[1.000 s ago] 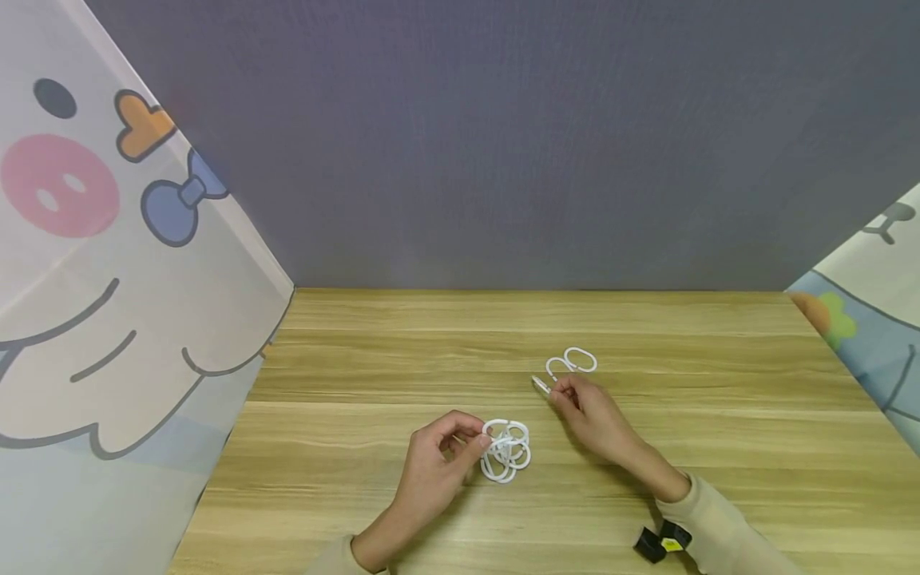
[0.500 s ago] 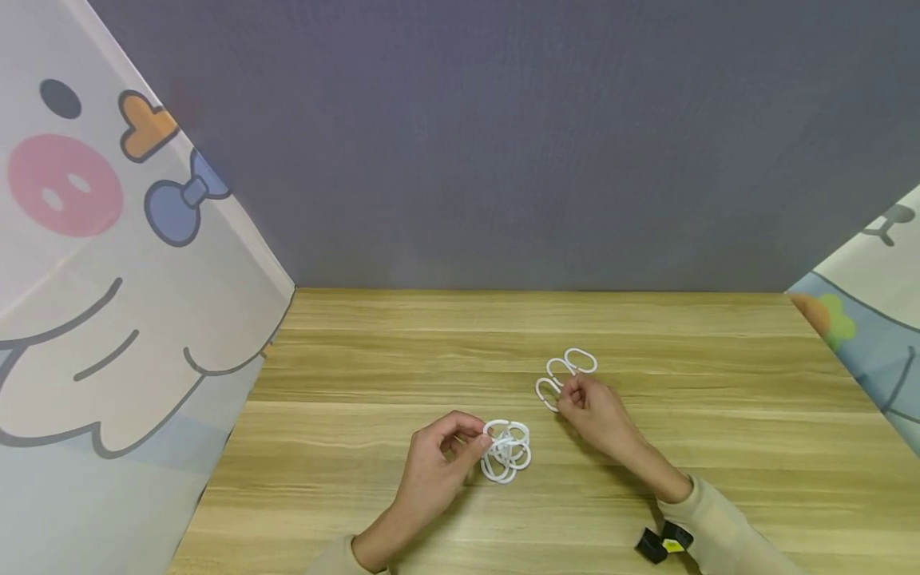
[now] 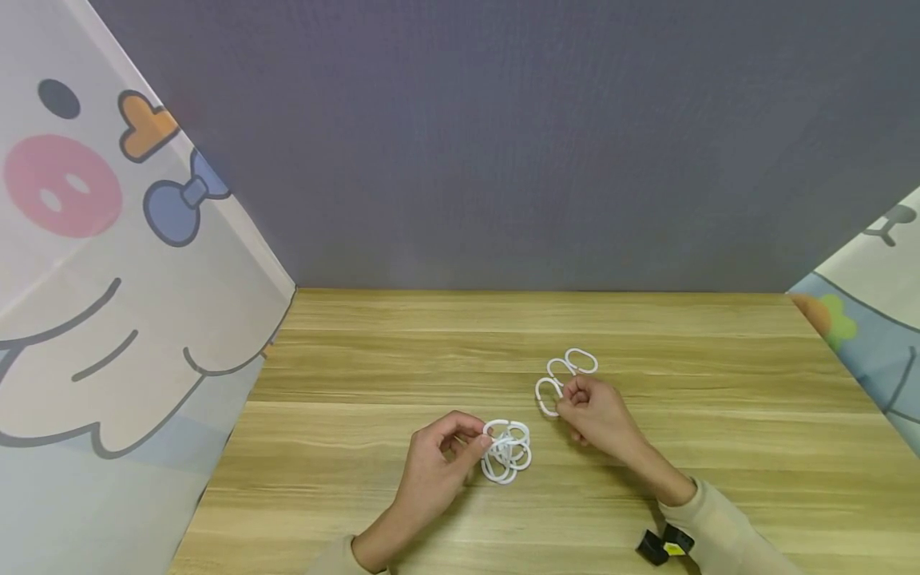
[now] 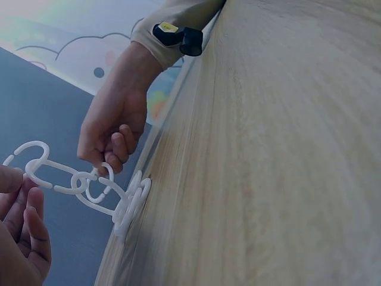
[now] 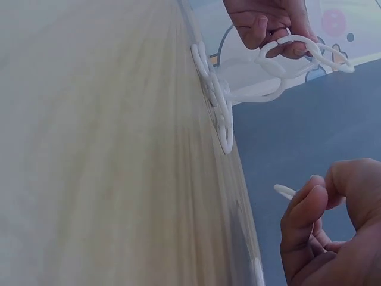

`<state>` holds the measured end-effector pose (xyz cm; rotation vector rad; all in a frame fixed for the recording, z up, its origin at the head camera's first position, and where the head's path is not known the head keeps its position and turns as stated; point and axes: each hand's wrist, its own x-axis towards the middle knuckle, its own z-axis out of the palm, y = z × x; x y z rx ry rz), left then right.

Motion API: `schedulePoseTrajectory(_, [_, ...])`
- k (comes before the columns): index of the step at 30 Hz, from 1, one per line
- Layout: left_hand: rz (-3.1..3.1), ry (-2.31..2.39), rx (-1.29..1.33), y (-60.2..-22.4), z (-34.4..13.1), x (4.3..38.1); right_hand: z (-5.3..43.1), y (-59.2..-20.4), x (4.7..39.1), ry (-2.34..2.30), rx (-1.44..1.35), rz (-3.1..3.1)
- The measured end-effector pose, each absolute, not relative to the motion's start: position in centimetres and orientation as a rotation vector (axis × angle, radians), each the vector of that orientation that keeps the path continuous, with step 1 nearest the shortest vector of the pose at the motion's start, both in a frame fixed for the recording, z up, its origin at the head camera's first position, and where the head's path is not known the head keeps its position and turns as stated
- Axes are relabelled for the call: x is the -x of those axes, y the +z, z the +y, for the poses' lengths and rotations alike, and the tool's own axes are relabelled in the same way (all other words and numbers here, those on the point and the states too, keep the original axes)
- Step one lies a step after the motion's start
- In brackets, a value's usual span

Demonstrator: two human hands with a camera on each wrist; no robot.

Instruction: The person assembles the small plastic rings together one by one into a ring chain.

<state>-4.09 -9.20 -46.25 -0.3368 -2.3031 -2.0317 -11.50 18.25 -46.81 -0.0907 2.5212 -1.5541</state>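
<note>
Over a wood-grain counter [image 3: 345,359], a person's left hand [image 3: 434,467] pinches the edge of a bunched cluster of white, C-shaped, plastic-looking links [image 3: 505,442], its grip closed between thumb and fingers. To the cluster's right and slightly farther away, the right hand [image 3: 600,417], its grip equally tight, pinches a single white oval link [image 3: 537,391] between thumb and forefinger. Two more white oval links [image 3: 596,361] lie just beyond it, before a plain gray wall [image 3: 503,144]. A black device with a yellow label [image 3: 664,545] sits at the right cuff.
</note>
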Motion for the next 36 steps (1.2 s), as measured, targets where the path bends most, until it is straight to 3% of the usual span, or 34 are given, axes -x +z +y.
schedulePoseTrajectory(15, [-2.332,-2.042,0.287,-46.0,-9.2,4.1,17.5,-44.8,10.1,-1.798,0.133,2.347])
schedulePoseTrajectory(36, [-2.351,-2.025,0.275,-45.9,-9.2,4.1,16.9,-42.6,7.7,-1.908,0.408,2.258])
